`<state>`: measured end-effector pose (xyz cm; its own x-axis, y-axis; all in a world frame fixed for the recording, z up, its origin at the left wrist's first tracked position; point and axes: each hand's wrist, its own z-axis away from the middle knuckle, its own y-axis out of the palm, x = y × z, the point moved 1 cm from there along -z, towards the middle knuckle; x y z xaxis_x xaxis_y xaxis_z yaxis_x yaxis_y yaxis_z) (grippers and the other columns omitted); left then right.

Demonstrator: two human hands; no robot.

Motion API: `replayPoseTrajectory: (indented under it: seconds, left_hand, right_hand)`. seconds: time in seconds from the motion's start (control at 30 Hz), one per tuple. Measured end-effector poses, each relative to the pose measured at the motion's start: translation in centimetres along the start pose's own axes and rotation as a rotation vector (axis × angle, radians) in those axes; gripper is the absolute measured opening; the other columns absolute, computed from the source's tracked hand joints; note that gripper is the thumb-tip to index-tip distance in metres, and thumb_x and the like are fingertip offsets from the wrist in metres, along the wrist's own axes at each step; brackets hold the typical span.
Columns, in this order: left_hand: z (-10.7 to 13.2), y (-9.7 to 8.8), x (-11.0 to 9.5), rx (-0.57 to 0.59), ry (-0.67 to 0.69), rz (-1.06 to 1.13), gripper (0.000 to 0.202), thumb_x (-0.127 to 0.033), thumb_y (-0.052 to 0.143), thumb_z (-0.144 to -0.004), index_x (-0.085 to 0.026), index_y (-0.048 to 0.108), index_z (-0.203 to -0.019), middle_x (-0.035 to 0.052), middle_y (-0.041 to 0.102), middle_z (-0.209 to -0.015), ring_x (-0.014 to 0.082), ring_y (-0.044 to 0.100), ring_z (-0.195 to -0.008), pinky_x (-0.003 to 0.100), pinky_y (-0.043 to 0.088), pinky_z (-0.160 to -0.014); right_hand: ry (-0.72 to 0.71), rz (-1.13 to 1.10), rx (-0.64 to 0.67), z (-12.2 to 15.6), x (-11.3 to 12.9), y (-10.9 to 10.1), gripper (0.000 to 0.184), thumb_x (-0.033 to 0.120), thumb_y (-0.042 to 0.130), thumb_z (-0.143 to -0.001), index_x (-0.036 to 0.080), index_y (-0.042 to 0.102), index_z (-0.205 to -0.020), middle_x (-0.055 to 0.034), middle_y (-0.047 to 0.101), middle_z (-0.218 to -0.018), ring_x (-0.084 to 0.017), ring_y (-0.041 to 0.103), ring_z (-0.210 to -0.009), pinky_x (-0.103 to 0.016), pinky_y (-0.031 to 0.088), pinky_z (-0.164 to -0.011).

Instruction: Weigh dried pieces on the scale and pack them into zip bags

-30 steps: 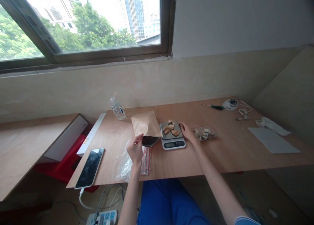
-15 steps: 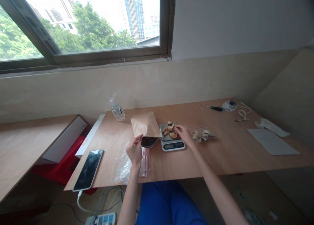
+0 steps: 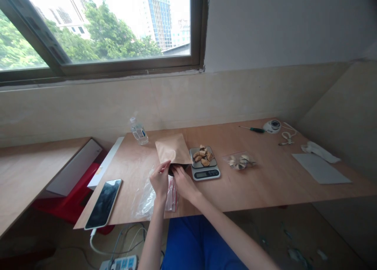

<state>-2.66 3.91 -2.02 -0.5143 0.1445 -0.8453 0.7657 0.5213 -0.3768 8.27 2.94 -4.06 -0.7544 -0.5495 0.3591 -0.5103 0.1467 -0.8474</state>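
My left hand (image 3: 160, 179) pinches the lower edge of a brown paper bag (image 3: 172, 149) that stands up from the wooden table (image 3: 265, 183), its dark mouth facing me. My right hand (image 3: 182, 181) is at that mouth with its fingers reaching in; I cannot see whether it holds anything. Just right of the bag sits a small digital scale (image 3: 204, 169) with several brown dried pieces (image 3: 203, 156) on its platform. A clear bag with more pieces (image 3: 240, 161) lies further right.
A phone (image 3: 103, 203) lies at the table's left front corner, clear and red-striped plastic bags (image 3: 147, 197) under my hands. A water bottle (image 3: 138, 131) stands behind. A screwdriver (image 3: 251, 129), tape roll (image 3: 272, 125), cable and grey sheet (image 3: 319, 168) lie right.
My right hand left the scale's platform and moved left to the mouth of the paper bag. My left hand stayed on the bag's edge.
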Motion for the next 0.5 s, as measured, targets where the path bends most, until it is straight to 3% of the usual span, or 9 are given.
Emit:
replayPoseTrajectory:
  seconds: [0.1,0.23,0.37,0.5]
  left_hand:
    - [0.0,-0.5,0.2,0.006,-0.002,-0.020,0.021,-0.039,0.059,-0.076,-0.027,0.072,-0.087,-0.0014,0.072,-0.078,0.0138,0.064,-0.064,0.023,0.048,-0.064]
    - [0.1,-0.9,0.3,0.003,-0.007,-0.017,0.021,-0.039,0.058,-0.077,-0.027,0.072,-0.086,-0.0014,0.072,-0.076,0.0140,0.065,-0.064,0.023,0.048,-0.062]
    - [0.4,-1.0,0.3,0.026,-0.006,0.003,0.019,-0.036,0.058,-0.078,-0.026,0.072,-0.085,-0.0015,0.072,-0.080,0.0140,0.065,-0.068,0.023,0.048,-0.065]
    - [0.5,-0.9,0.5,0.027,-0.015,0.024,0.018,-0.036,0.059,-0.077,-0.026,0.072,-0.085,-0.0014,0.072,-0.081,0.0139,0.065,-0.067,0.023,0.048,-0.064]
  right_hand:
    - [0.118,0.108,0.158,-2.7,0.5,1.9,0.038,0.004,0.039,-0.083,0.008,0.055,-0.117,-0.0138,0.062,-0.113,-0.022,0.057,-0.107,-0.031,0.047,-0.090]
    - [0.165,0.153,0.241,-5.2,0.2,3.4,0.026,0.006,0.044,-0.083,0.007,0.066,-0.097,-0.0158,0.070,-0.090,-0.024,0.066,-0.083,-0.032,0.051,-0.078]
    - [0.165,0.192,0.246,-5.3,-0.4,4.0,0.030,0.004,0.043,-0.083,0.008,0.064,-0.104,-0.0174,0.067,-0.103,-0.025,0.064,-0.095,-0.033,0.046,-0.087]
    - [0.195,0.210,0.234,-4.5,-1.0,4.3,0.032,0.007,0.042,-0.085,0.012,0.064,-0.108,-0.0141,0.068,-0.103,-0.022,0.065,-0.092,-0.029,0.046,-0.086]
